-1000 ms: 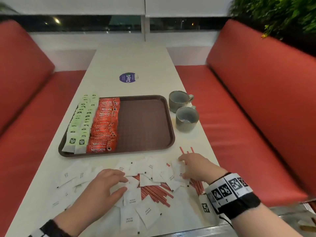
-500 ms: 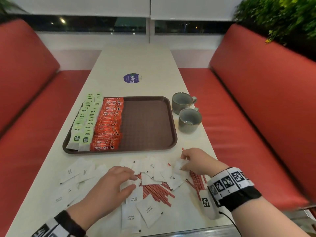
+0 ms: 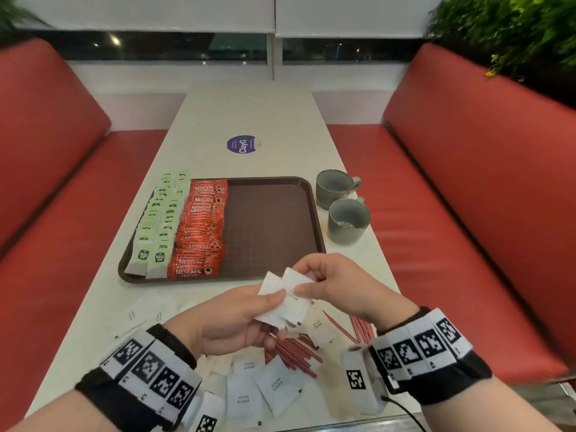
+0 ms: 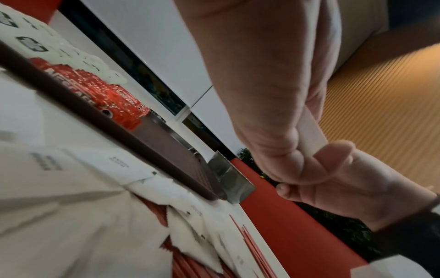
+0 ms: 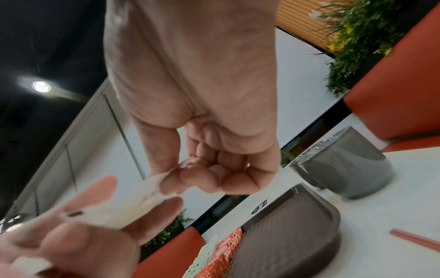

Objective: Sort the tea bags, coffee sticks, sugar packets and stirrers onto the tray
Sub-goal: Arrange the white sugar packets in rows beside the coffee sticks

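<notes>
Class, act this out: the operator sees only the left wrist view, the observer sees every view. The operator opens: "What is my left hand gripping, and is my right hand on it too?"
Observer: The head view shows your left hand holding a few white paper sugar packets above the table. Your right hand pinches the top one.
Operator: How full is the tray?
Observer: The brown plastic tray carries two rows of green tea bags and, beside them, red coffee sticks. Its right half is bare.
Operator: Anything right of it?
Observer: Two grey ceramic mugs stand on the table there.
</notes>
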Demonstrator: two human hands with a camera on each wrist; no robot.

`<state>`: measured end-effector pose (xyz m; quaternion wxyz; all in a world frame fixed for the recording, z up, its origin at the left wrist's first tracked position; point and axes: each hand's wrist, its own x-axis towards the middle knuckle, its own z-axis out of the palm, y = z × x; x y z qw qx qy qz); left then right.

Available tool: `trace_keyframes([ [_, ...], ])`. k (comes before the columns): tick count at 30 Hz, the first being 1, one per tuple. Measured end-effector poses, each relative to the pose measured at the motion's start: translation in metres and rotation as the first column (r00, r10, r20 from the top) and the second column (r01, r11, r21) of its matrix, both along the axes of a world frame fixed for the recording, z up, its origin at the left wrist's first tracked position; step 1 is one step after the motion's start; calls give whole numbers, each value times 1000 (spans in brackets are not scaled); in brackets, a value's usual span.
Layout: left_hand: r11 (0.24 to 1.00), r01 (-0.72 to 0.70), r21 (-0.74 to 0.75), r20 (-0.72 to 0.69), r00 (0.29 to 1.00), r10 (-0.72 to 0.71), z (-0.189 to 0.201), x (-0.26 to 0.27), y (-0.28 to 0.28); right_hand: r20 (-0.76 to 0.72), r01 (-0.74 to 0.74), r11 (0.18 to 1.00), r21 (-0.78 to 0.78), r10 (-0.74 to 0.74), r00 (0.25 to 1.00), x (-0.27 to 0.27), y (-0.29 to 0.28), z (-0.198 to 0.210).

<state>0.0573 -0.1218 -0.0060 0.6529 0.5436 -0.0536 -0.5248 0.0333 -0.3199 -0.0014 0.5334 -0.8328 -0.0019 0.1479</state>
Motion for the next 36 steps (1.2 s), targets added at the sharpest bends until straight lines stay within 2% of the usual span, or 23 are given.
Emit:
trace_keyframes([
  [3,999,-31,13,-47,998,31,-3,0,6,-8,107,986,128,-106,994,-4,-6,-2],
  [6,999,-32,21,-77,996,34,-4,-2,7,-10,49,983,176,-48,999,-6,-1,0],
  [10,996,-85,26,-57,995,87,-1,-7,7,43,-50,998,28,49,998,-3,23,-6],
  [13,982,-187,35,-68,980,189,-4,-9,17,145,33,990,-138,-13,989,1,21,-9],
  [15,961,-272,41,-92,957,275,-8,-10,27,183,105,930,-353,-42,982,0,4,-14],
  [16,951,-306,45,-98,946,309,-11,-11,32,143,92,885,-456,-29,989,-2,-5,-17],
  [19,922,-380,68,-112,916,386,-18,-15,47,-51,-57,736,-675,30,998,-16,-13,-36],
  [21,906,-414,86,-119,899,422,-21,-16,57,-106,-95,690,-717,27,994,-26,-6,-45],
  [26,878,-456,143,-88,878,470,-24,-16,76,-113,-67,595,-801,-41,993,-33,8,-59],
  [28,873,-465,145,-77,875,479,-25,-14,79,-135,-65,594,-802,-73,988,-33,11,-62],
  [36,893,-434,121,-62,894,443,-23,-1,78,-155,35,719,-695,-197,968,-28,14,-61],
])
